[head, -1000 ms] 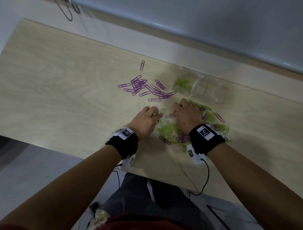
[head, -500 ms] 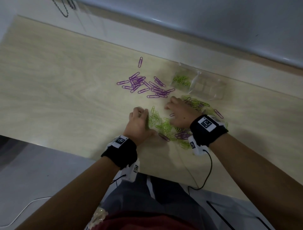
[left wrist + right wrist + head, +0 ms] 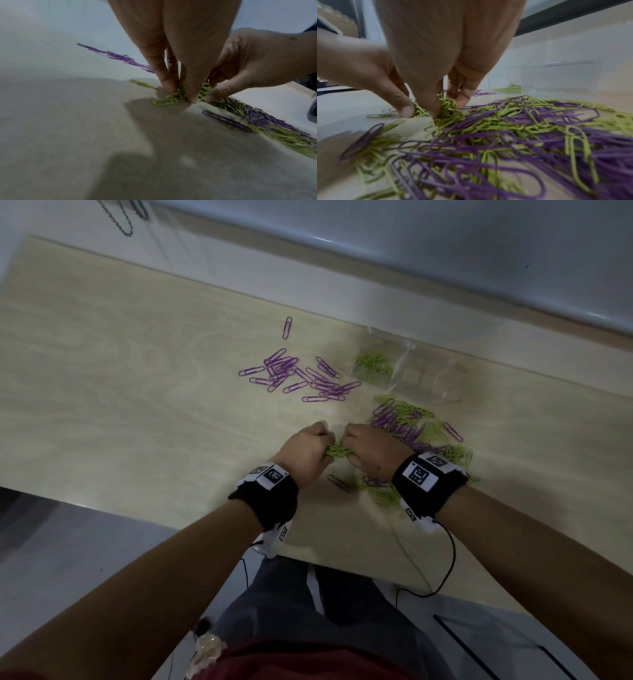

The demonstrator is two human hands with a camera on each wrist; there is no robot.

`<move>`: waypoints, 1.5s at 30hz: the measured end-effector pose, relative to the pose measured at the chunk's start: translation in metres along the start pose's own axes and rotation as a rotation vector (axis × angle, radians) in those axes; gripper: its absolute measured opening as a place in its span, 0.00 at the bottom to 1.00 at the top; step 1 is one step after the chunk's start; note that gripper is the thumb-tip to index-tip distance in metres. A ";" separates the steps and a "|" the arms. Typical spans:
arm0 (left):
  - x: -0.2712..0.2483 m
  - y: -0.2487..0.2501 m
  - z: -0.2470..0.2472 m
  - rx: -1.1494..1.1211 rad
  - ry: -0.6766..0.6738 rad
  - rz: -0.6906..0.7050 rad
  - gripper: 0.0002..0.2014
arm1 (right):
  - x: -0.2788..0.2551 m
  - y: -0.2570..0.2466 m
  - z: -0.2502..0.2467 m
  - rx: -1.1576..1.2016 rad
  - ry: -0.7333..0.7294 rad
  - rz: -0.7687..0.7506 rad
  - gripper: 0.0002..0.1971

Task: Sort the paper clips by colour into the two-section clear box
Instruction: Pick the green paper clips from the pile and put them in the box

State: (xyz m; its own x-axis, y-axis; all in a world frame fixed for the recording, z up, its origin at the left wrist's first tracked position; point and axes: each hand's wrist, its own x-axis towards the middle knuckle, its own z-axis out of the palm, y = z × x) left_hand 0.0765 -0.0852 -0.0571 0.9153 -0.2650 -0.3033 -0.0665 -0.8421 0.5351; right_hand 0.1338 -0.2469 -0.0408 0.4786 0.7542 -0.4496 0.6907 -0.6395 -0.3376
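My left hand (image 3: 310, 448) and right hand (image 3: 368, 448) meet over a bunch of green paper clips (image 3: 337, 451) on the pale wooden table (image 3: 137, 405). Both hands pinch that bunch between curled fingers and thumbs; the left wrist view shows my left fingertips (image 3: 169, 88) dug into the green clips (image 3: 181, 92), and the right wrist view shows my right fingertips (image 3: 462, 100) in them (image 3: 447, 106). A mixed pile of green and purple clips (image 3: 407, 426) lies to the right. The clear two-section box (image 3: 407, 371) stands beyond, with green clips (image 3: 373, 364) in its left section.
A loose spread of purple clips (image 3: 301, 374) lies on the table left of the box, with one single purple clip (image 3: 287, 327) farther back. The table's near edge (image 3: 171, 522) runs below my wrists. A wall (image 3: 411, 251) rises behind the box.
Both hands have drawn together from apart and now pinch a gathered bunch of green clips between them; a second ago they were spread over the pile.
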 end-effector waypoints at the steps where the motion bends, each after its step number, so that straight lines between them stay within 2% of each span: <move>1: 0.002 0.003 -0.001 0.032 -0.008 0.006 0.16 | -0.001 0.001 -0.001 0.018 0.016 0.021 0.10; 4: 0.009 0.008 -0.008 0.134 -0.060 0.016 0.14 | -0.005 0.007 -0.005 0.194 0.096 0.104 0.09; 8: 0.014 0.004 -0.019 0.160 -0.100 0.022 0.08 | -0.020 0.021 -0.008 0.631 0.257 0.333 0.11; 10: 0.017 -0.001 -0.024 0.115 -0.118 -0.003 0.04 | -0.029 0.026 -0.018 0.858 0.310 0.401 0.11; 13: 0.020 -0.003 -0.032 0.020 -0.104 -0.006 0.05 | -0.035 0.034 -0.043 1.113 0.428 0.406 0.10; 15: 0.025 -0.001 -0.040 -0.116 -0.039 -0.010 0.03 | -0.032 0.040 -0.063 1.158 0.515 0.359 0.07; 17: 0.034 0.003 -0.052 -0.232 0.040 -0.002 0.05 | -0.021 0.048 -0.084 1.181 0.602 0.346 0.06; 19: 0.047 0.011 -0.068 -0.313 0.131 0.016 0.05 | -0.007 0.058 -0.101 1.121 0.693 0.336 0.06; 22: 0.073 0.026 -0.093 -0.365 0.264 0.017 0.06 | 0.019 0.074 -0.109 0.861 0.771 0.383 0.07; 26: 0.115 0.042 -0.110 -0.380 0.399 0.015 0.05 | 0.033 0.083 -0.098 0.527 0.575 0.444 0.11; 27: 0.125 0.044 -0.110 -0.345 0.401 0.021 0.05 | 0.030 0.084 -0.094 0.508 0.577 0.439 0.13; 29: 0.144 0.048 -0.104 -0.219 0.348 0.035 0.07 | 0.016 0.086 -0.084 0.508 0.694 0.438 0.15; 31: 0.157 0.051 -0.093 -0.022 0.222 0.056 0.09 | 0.000 0.088 -0.070 0.455 0.831 0.463 0.13; 33: 0.165 0.053 -0.081 0.158 0.080 0.075 0.12 | -0.011 0.090 -0.053 0.384 0.811 0.489 0.10; 35: 0.165 0.053 -0.072 0.248 -0.005 0.069 0.13 | -0.019 0.093 -0.035 0.326 0.705 0.483 0.10; 38: 0.155 0.051 -0.068 0.197 0.008 0.094 0.16 | -0.026 0.102 -0.019 0.259 0.686 0.428 0.11; 43: 0.102 0.033 -0.063 -0.087 0.325 0.232 0.12 | -0.040 0.096 -0.023 0.269 0.727 0.412 0.10; 45: 0.073 0.019 -0.054 -0.111 0.347 0.207 0.08 | -0.045 0.084 -0.020 0.256 0.717 0.311 0.09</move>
State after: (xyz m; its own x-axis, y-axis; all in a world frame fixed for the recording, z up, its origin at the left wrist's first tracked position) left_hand 0.1630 -0.0957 -0.0265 0.9679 -0.2332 0.0933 -0.2373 -0.7269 0.6445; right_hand 0.1808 -0.3315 -0.0321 0.9177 0.3935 0.0541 0.3657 -0.7839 -0.5017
